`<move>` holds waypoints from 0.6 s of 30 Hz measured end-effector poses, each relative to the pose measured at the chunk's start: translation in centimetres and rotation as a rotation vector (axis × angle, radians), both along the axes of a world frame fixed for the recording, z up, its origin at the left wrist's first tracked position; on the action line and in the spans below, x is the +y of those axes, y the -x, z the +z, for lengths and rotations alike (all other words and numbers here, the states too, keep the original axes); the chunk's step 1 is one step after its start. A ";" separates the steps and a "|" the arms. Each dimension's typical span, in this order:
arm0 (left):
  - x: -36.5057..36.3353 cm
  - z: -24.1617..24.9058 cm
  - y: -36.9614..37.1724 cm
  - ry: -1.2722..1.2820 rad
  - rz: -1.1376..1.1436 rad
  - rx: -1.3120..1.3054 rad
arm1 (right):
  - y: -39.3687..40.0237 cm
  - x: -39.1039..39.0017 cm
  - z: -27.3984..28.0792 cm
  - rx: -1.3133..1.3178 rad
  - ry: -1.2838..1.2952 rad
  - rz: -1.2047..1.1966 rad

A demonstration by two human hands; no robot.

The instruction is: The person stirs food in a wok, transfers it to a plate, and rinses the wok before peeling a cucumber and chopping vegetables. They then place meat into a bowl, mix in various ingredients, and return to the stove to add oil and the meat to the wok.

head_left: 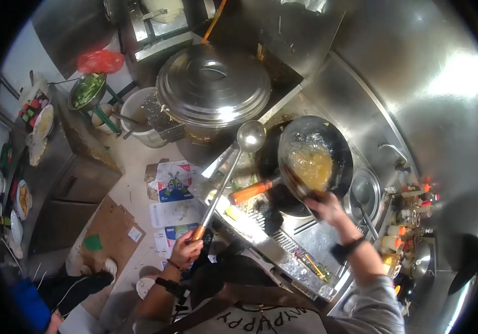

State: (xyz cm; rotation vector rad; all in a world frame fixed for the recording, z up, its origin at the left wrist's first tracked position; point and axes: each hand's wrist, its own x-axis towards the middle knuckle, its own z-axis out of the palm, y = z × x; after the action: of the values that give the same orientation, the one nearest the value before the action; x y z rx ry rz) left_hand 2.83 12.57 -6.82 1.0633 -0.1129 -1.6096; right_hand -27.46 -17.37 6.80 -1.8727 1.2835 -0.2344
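Observation:
My left hand [185, 250] is wrapped round the wooden end of a long-handled metal ladle [251, 137], whose bowl hangs left of the wok. My right hand [327, 208] is closed at the near rim of a black wok [339, 150], with something dark, perhaps a cloth, under the fingers. Yellowish bubbling liquid [312, 166] lies in the wok, which looks tilted. An orange wooden handle [251, 192] sticks out to the left of the wok.
A large lidded steel pot [214, 83] stands behind the stove. Right of the wok are a metal pan [363, 192], a faucet [393, 151] and seasoning bottles [393, 244]. A co-worker's leg [80, 289] shows at lower left, by cardboard [111, 236].

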 end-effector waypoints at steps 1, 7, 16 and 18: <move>0.0 -0.6 0.0 -0.003 -0.004 0.001 | 2.3 0.1 2.3 0.376 -0.082 0.066; -1.1 -1.8 0.2 -0.034 -0.230 -0.071 | 7.3 -10.3 -3.0 0.712 0.198 -0.010; -13.3 1.9 1.2 0.374 -0.124 -0.613 | 10.4 -4.9 -3.1 0.648 0.054 0.216; -15.2 5.2 2.1 0.260 -0.265 -0.550 | 8.1 -7.5 -0.2 0.853 0.087 0.089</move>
State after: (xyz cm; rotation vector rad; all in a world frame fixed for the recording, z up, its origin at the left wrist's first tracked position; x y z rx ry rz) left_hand 0.69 -2.60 -1.66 1.2958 -0.8372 -1.4404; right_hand -35.57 -24.85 6.60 -2.1845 1.7348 0.6355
